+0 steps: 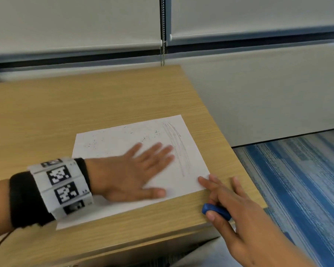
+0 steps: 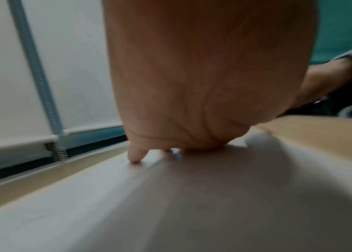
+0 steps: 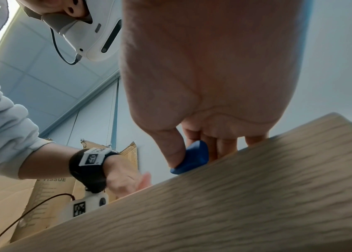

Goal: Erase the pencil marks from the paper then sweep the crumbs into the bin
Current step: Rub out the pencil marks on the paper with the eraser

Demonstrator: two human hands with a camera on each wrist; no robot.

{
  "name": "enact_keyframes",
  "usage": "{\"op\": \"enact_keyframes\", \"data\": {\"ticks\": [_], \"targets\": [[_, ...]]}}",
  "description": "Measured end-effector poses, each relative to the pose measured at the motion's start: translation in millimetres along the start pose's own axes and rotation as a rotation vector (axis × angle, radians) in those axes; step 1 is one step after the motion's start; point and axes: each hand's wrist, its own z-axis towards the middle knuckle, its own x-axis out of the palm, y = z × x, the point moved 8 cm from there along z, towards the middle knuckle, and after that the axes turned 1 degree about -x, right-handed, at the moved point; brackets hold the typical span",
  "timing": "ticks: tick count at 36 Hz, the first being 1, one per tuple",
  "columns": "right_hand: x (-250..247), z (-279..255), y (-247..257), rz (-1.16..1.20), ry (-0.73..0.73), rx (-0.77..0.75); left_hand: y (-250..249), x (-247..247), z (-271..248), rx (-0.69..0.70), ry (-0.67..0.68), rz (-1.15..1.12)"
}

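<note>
Here, wooden desk [image 1: 123, 97] beside, seemingly, blinds [image 1: 75, 20].

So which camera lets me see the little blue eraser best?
The right wrist view: the small blue eraser sits close up, pinched by the right hand's thumb. The head view shows it smaller, half under that hand. The left wrist view doesn't show it.

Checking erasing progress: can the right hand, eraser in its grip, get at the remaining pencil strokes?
Probably yes: the right hand holds the blue eraser beside the paper; the pencil strokes lie uncovered past the left hand.
</note>
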Motion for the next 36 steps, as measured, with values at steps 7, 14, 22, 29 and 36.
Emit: {"op": "enact_keyframes", "data": {"ticks": [7, 14, 22, 29, 36], "targets": [[6.1, 0.0, -1.5, -0.092, 0.025, 0.012, 54.5, -9.7, -8.3, -0.264, 0.024, -0.073], [4.0, -6.0, -5.5, -0.238, 0.021, 0.081, -15.7, -22.4, 23.0, 0.110, -0.082, 0.036], [-1.5, -9.0, -7.3, -0.337, 0.107, 0.151, 68.9, -13.9, 5.8, -0.323, -0.019, -0.181], [-7.7, 0.2, 6.9, -0.435, 0.070, 0.094, 21.5, -46.4, 24.6, -0.107, -0.133, -0.073], [-1.0, -8.6, -6.0, -0.256, 0.135, 0.235, 6.1, -35.8, 43.6, -0.039, -0.077, -0.071]]}}
